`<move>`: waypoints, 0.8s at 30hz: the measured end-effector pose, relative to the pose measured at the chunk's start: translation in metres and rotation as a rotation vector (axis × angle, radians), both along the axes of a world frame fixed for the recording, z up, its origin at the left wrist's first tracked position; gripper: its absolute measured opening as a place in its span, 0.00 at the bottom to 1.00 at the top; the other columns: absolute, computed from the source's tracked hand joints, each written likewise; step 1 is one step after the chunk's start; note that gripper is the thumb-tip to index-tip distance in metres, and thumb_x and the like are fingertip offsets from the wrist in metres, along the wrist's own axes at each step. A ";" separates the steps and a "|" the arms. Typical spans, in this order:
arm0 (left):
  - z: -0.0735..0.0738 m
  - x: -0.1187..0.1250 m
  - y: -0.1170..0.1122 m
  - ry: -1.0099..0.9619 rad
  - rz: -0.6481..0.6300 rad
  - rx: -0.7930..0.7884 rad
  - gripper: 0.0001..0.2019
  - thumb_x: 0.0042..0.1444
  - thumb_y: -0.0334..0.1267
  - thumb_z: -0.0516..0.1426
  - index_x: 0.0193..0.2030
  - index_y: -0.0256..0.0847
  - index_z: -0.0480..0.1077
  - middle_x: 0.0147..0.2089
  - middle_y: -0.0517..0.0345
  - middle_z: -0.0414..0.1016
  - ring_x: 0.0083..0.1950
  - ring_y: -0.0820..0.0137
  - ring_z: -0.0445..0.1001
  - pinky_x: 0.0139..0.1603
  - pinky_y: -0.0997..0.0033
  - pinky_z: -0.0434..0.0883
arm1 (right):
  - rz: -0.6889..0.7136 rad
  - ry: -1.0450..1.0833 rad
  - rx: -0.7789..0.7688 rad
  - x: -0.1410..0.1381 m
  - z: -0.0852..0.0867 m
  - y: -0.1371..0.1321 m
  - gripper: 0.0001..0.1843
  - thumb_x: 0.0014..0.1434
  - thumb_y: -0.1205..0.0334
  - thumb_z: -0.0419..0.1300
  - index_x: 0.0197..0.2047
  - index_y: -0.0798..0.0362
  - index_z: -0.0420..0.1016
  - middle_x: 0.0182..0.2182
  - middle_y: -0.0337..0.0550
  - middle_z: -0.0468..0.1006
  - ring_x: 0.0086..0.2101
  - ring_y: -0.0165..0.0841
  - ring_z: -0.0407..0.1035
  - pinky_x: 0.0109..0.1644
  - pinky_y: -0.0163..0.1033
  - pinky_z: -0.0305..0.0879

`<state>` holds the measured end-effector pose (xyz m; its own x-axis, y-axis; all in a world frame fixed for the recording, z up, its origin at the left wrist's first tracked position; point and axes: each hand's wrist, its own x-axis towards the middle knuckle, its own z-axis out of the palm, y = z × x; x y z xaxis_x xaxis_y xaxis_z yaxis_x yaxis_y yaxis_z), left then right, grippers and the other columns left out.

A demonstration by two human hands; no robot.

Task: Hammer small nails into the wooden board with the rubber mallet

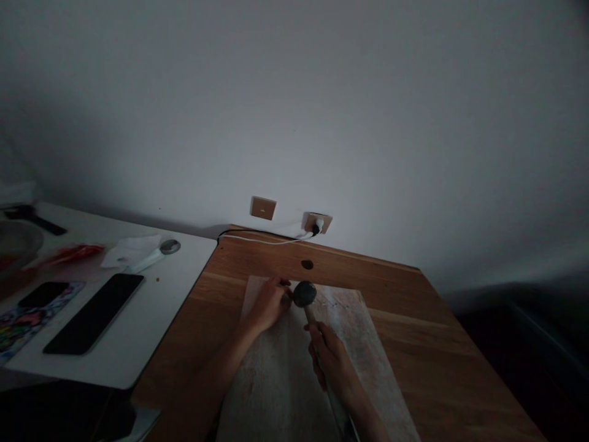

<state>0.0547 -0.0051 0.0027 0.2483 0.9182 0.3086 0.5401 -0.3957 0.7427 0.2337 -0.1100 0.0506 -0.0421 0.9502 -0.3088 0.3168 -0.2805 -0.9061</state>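
Observation:
My right hand (332, 359) is wrapped round the handle of a mallet (304, 294) with a round, dark head. The head hangs over the far part of a worn, pale wooden board (271, 380). My left hand (272, 302) rests at the board's far left, its fingers pinched together just left of the mallet head. Whatever it holds is too small and dark to make out. Right of the mallet head, several thin nail-like pieces (335, 303) show on the board's surface.
The board lies on a brown wooden table (414, 344) against a wall. Cables (271, 239) run from a wall socket (317, 222) along the table's back edge. A white table (133, 331) adjoins at left, holding a black phone-like slab (96, 313), a patterned phone case (27, 319) and a transparent bowl (18, 245).

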 end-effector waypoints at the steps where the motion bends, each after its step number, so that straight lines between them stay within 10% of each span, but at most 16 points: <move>1: -0.001 0.000 0.000 0.003 -0.003 0.000 0.13 0.51 0.20 0.61 0.37 0.40 0.82 0.52 0.47 0.78 0.56 0.55 0.75 0.60 0.54 0.70 | -0.001 0.002 0.002 0.000 0.000 0.000 0.30 0.64 0.29 0.50 0.41 0.50 0.65 0.19 0.25 0.62 0.12 0.22 0.55 0.10 0.27 0.48; 24: -0.001 -0.001 0.001 -0.003 -0.015 0.000 0.14 0.51 0.19 0.60 0.38 0.40 0.82 0.53 0.47 0.78 0.58 0.56 0.75 0.61 0.54 0.69 | -0.023 0.057 0.016 -0.006 -0.010 -0.003 0.30 0.65 0.29 0.50 0.43 0.50 0.66 0.20 0.25 0.61 0.11 0.21 0.53 0.10 0.26 0.47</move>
<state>0.0533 -0.0041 0.0020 0.2615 0.9143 0.3094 0.5318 -0.4039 0.7443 0.2280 -0.1133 0.0405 -0.0376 0.9558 -0.2917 0.2583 -0.2727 -0.9268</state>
